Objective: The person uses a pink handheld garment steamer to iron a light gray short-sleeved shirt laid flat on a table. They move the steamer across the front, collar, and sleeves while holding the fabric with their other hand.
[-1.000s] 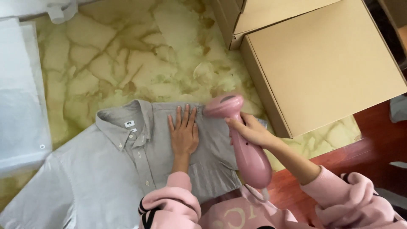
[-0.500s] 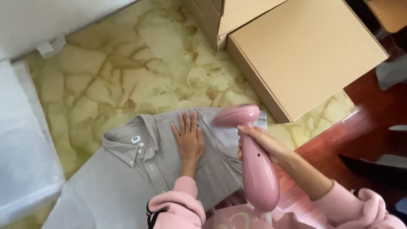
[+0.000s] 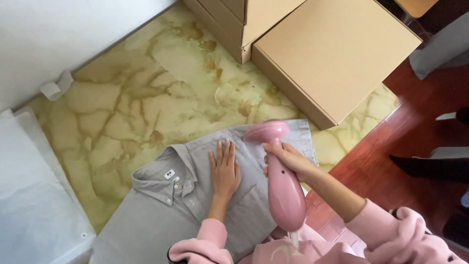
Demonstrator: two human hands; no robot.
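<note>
Steamer [image 3: 283, 181] gripped in right hand [image 3: 288, 161], head on shirt [image 3: 195, 210]; left hand [image 3: 223, 171] open, flat, pinning cloth: hold fabric taut, fingers off steam

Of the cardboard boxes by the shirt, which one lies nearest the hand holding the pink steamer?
The big flat box, its corner just beyond the steamer in the right hand; the other boxes sit farther back.

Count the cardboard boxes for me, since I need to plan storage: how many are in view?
2, possibly more out of frame. A large closed cardboard box lies flat at upper right, beyond the grey shirt. A second box sits behind it at the top edge, partly cropped.
</note>
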